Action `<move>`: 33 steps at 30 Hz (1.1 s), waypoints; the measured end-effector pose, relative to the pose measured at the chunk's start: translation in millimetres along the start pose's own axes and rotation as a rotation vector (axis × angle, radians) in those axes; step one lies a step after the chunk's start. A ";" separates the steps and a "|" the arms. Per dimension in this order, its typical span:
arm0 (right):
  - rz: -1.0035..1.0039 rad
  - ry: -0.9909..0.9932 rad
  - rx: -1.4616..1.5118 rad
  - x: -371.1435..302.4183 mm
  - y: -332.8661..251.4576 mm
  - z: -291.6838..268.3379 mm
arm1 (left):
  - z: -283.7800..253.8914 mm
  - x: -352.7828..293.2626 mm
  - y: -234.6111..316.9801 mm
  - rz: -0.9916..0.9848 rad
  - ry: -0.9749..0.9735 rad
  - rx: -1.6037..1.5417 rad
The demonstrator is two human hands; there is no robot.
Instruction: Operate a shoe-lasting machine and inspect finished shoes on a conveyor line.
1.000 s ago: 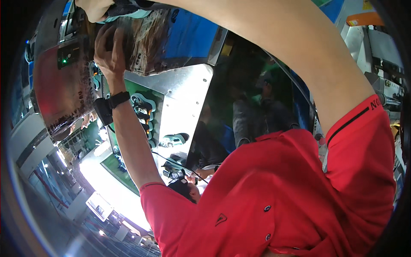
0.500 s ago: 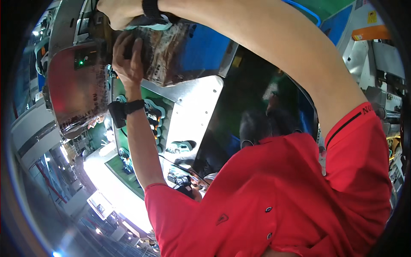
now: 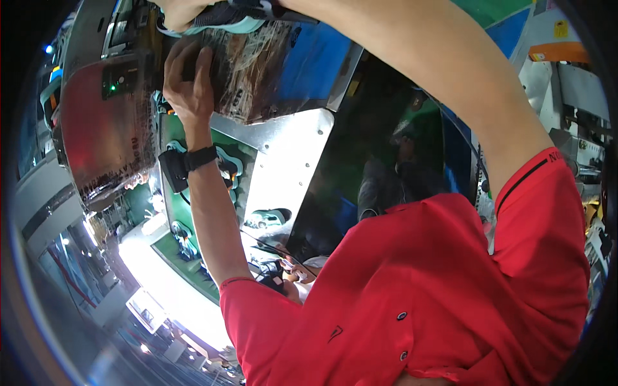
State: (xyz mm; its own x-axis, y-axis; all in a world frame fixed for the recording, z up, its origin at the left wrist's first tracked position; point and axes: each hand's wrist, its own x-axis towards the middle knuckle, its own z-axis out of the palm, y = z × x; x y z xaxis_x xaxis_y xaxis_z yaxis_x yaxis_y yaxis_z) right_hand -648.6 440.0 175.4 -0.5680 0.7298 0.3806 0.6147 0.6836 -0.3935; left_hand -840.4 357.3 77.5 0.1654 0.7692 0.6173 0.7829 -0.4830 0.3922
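Observation:
At the top edge, my right hand (image 3: 183,13) is closed on a shoe (image 3: 233,27) with a dark upper and a mint-green sole. The frame's edge cuts off part of that hand. Just below the shoe, my left hand (image 3: 188,90) has its fingers apart and pointing up, with nothing seen in them. It lies close to a ledge (image 3: 248,71) wrapped in worn brown tape; whether it touches the ledge I cannot tell. A dark band with a small box (image 3: 174,168) is around my left wrist.
A red-tinted machine cover (image 3: 103,128) with a green light stands left of my left hand. Several mint-soled shoes (image 3: 267,219) rest on a green surface and metal plate (image 3: 290,154) below. Another person (image 3: 293,273) is partly visible beyond my left arm. A blue panel (image 3: 309,61) adjoins the ledge.
My right hand has moved slightly up, and more of the shoe's sole now shows. My left hand has shifted a little up and left, its fingers still apart.

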 end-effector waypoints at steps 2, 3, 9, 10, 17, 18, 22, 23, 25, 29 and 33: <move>0.001 0.016 0.007 -0.4 -0.6 -0.6 | -0.1 0.3 0.7 -0.064 0.022 -0.031; 0.009 0.023 -0.001 -0.5 0.3 0.4 | -0.8 1.4 1.3 -0.021 -0.004 0.005; 0.062 0.044 -0.025 0.7 -8.3 15.8 | -5.8 -9.0 -0.4 -0.051 0.000 0.032; 0.102 0.019 -0.067 5.3 -7.7 15.4 | -1.9 -3.6 4.7 -0.057 0.012 0.038; 0.096 -0.156 -0.100 8.8 -6.0 -3.6 | 5.6 -1.6 18.4 -0.080 0.060 -0.171; 0.084 -0.125 -0.076 8.8 -9.6 -1.1 | 3.5 -3.8 13.5 -0.068 0.083 -0.153; 0.092 0.175 -0.135 -6.4 -16.3 14.3 | -1.7 -5.9 23.5 -0.185 0.109 -0.294; 0.061 0.342 -0.133 -15.6 -17.0 20.7 | -4.3 -5.9 22.3 -0.139 0.093 -0.202; -0.008 0.707 -0.154 -36.2 -12.4 34.4 | -0.8 -4.6 15.4 -0.099 0.074 -0.138; 0.042 0.949 -0.015 -104.9 -31.2 30.1 | -6.7 -4.7 52.1 -0.214 -0.113 -0.188; 0.373 0.803 0.581 -220.3 -85.4 -11.7 | -24.8 -29.9 110.2 -0.211 -0.211 -0.440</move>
State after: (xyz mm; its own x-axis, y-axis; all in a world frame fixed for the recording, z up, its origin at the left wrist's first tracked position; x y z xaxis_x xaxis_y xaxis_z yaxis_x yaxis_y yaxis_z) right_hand -569.6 220.8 134.9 0.2615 0.8189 0.5108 0.1986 0.4722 -0.8588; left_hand -774.0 270.7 119.2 0.1837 0.9143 0.3610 0.4941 -0.4033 0.7702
